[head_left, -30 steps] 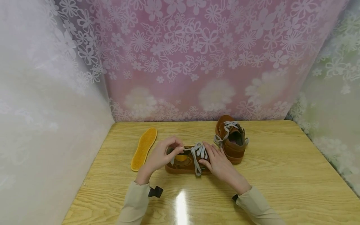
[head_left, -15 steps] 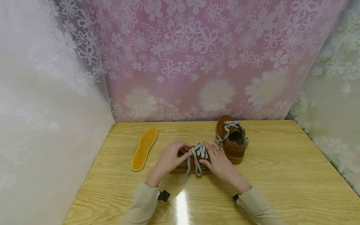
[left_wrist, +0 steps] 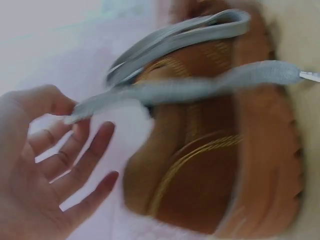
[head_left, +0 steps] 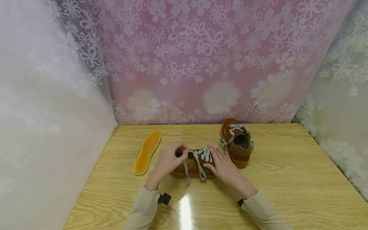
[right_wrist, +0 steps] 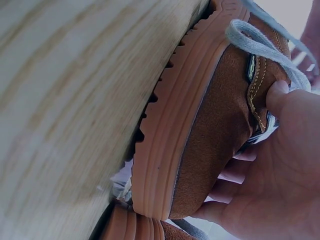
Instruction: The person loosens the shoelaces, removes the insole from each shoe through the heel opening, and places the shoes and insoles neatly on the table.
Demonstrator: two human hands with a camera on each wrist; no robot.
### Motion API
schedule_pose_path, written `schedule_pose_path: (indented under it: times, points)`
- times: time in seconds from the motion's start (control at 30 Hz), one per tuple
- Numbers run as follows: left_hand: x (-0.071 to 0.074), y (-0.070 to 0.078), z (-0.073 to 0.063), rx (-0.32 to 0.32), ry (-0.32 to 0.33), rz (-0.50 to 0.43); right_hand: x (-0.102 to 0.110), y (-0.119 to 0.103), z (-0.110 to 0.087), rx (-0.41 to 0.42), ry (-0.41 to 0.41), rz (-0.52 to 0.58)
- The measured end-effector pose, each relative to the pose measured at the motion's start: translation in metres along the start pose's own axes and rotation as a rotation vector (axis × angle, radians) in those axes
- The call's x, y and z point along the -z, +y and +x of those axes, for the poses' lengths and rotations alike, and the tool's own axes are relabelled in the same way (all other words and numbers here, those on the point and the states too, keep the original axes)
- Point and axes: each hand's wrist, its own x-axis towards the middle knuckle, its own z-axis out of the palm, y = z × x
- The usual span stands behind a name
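Fingers of the left hand pinched a grey lace with the thumb near the shoe's opening, its tipped end dangling over the side; such a small grip probably suited something so thin and limp. A loop of lace drooped on the same side. The near shoe lay sole down on the table, opening to the left and toe to the right, seemingly turned so each hand had its own end. The right hand grasped its front, thumb pressed near the eyelets and fingers round the far side, presumably to keep the shoe from sliding as the lace was worked. Behind the toe stood the other shoe, heel toward the person, its laces loose. An orange insole rested at left, apparently set aside to leave working room.
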Motion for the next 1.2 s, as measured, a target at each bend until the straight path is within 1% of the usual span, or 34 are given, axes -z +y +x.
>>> schedule_pose_path:
  times: [0.07, 0.13, 0.17, 0.2, 0.27, 0.37, 0.43, 0.53, 0.6, 0.67, 0.77, 0.87, 0.97, 1.1, 1.2]
  points:
    - [0.011, 0.0, 0.0, -0.008, 0.058, -0.072, 0.0, 0.0, 0.0, -0.003, -0.001, 0.001]
    - [0.02, 0.0, -0.001, -0.033, 0.096, -0.111, 0.0, 0.0, 0.0, -0.008, -0.006, 0.006]
    - [0.023, -0.001, -0.001, -0.041, 0.095, -0.111, 0.0, 0.0, 0.0, -0.008, -0.005, 0.005]
    - [0.025, -0.001, 0.0, -0.048, 0.08, -0.109, 0.0, 0.0, 0.0, -0.008, -0.005, 0.006]
    - [0.027, -0.001, 0.0, -0.041, 0.009, -0.1, 0.0, 0.0, 0.0, -0.005, -0.003, 0.002]
    - [0.022, 0.0, 0.001, -0.008, -0.094, -0.077, 0.001, 0.0, 0.0, 0.002, 0.005, -0.002]
    - [0.015, 0.001, 0.002, 0.006, -0.13, -0.036, 0.001, 0.0, 0.0, 0.004, 0.006, 0.0]
    - [0.002, 0.001, 0.003, -0.001, -0.148, 0.037, 0.001, 0.0, 0.0, 0.005, 0.008, 0.004]
    - [-0.005, 0.001, 0.003, -0.026, -0.155, 0.08, 0.0, 0.0, 0.0, 0.007, 0.011, 0.004]
    - [-0.011, 0.001, 0.002, -0.045, -0.152, 0.099, -0.001, 0.0, 0.001, 0.008, 0.013, 0.004]
    - [-0.019, 0.001, 0.002, -0.06, -0.106, 0.123, -0.002, 0.0, 0.001, 0.008, 0.012, 0.005]
    - [-0.026, 0.0, 0.003, -0.045, -0.052, 0.123, -0.001, 0.0, 0.0, 0.011, 0.015, 0.003]
    - [-0.028, 0.0, 0.004, -0.044, -0.002, 0.121, -0.001, 0.0, 0.001, 0.018, 0.023, -0.006]
    - [-0.024, -0.001, 0.004, -0.075, 0.077, 0.103, -0.001, -0.001, 0.0, 0.019, 0.029, -0.013]
    - [-0.015, -0.002, 0.005, -0.075, 0.195, 0.023, 0.0, -0.001, 0.0, 0.014, 0.025, -0.011]
